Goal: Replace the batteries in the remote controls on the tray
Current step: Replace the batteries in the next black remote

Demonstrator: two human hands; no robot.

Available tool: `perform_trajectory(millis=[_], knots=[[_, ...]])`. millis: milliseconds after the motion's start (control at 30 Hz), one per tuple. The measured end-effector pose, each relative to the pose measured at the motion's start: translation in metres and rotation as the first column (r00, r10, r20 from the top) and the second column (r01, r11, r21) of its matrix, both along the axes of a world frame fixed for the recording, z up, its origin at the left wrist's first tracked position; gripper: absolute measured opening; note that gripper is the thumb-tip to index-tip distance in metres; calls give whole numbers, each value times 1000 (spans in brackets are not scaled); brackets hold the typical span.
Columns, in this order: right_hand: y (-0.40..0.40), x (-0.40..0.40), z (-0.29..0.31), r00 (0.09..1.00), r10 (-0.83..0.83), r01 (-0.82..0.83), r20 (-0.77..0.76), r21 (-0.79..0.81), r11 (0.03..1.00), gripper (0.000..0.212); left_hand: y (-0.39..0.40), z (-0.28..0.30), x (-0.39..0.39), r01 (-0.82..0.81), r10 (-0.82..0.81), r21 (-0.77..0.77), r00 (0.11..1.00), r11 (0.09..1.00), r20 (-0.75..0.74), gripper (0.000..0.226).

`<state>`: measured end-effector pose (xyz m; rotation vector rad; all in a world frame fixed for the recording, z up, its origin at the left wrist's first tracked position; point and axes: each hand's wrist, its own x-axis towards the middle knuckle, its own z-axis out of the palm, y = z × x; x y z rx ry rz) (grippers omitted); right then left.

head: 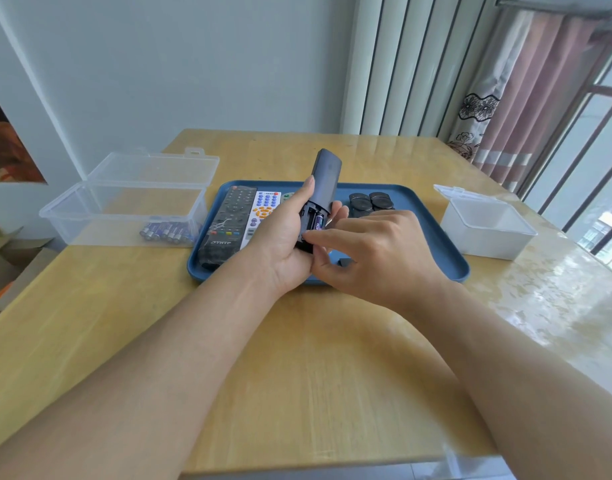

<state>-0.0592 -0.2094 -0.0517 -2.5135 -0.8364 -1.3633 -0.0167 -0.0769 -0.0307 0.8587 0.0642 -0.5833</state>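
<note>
Above the tray (436, 237), the left hand (283, 237) grips a dark remote (323, 181), back open; the right hand (370, 251) pinches a battery (318, 221) in its compartment.

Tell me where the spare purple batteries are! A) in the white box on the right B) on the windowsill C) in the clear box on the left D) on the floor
C: the purple batteries lie in a row at the front of the open clear box, left of the blue tray.
</note>
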Motion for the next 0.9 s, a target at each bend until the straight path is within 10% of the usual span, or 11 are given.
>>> perform_trajectory(millis=[267, 467, 600, 767, 900], knots=[[-15, 7, 2, 976, 107, -106, -190, 19, 994, 17, 10, 5, 2, 156, -172, 166, 981, 974, 84, 34], [-7, 2, 8, 942, 231, -130, -242, 371, 920, 7, 7, 3, 1, 135, -155, 179, 982, 975, 104, 43], [-4, 5, 20, 841, 383, 127, -383, 827, 548, 19, 6, 0, 5, 40, -51, 130, 996, 991, 77, 46], [-23, 13, 26, 684, 682, 376, -260, 926, -24, 20, 1, -3, 8, -44, 5, 243, 987, 969, 161, 30], [-27, 14, 26, 567, 778, 532, -272, 842, -94, 18, -2, -8, 10, -130, 85, 247, 979, 960, 185, 19]])
